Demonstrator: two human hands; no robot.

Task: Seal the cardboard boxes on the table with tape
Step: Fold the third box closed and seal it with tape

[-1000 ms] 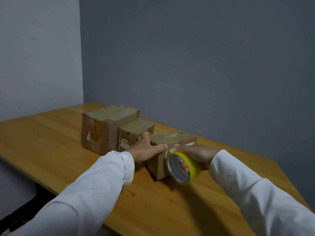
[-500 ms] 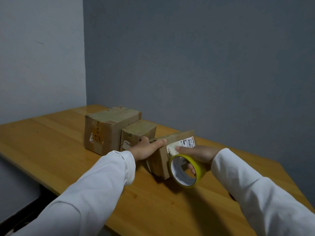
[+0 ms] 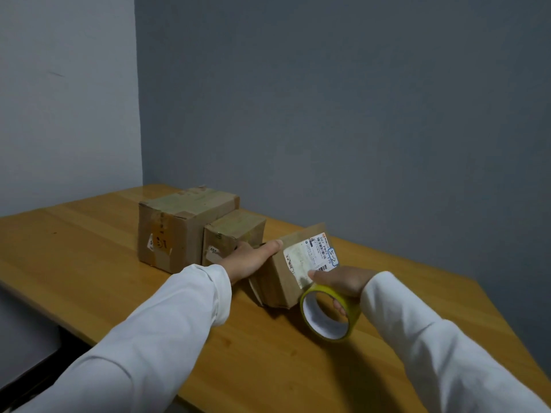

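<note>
I tip the small box (image 3: pixel 286 275) up on the table (image 3: pixel 89 248), so its label side faces me for taping. My left hand (image 3: pixel 252 259) lies flat on it, fingers straight. My right hand (image 3: pixel 343 283) fingers curl through the yellow tape roll (image 3: pixel 329 314), just beside the box.

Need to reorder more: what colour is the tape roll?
Yellow, with a white inner core; the tape roll shows clearly in the head view, held by the right hand.
</note>
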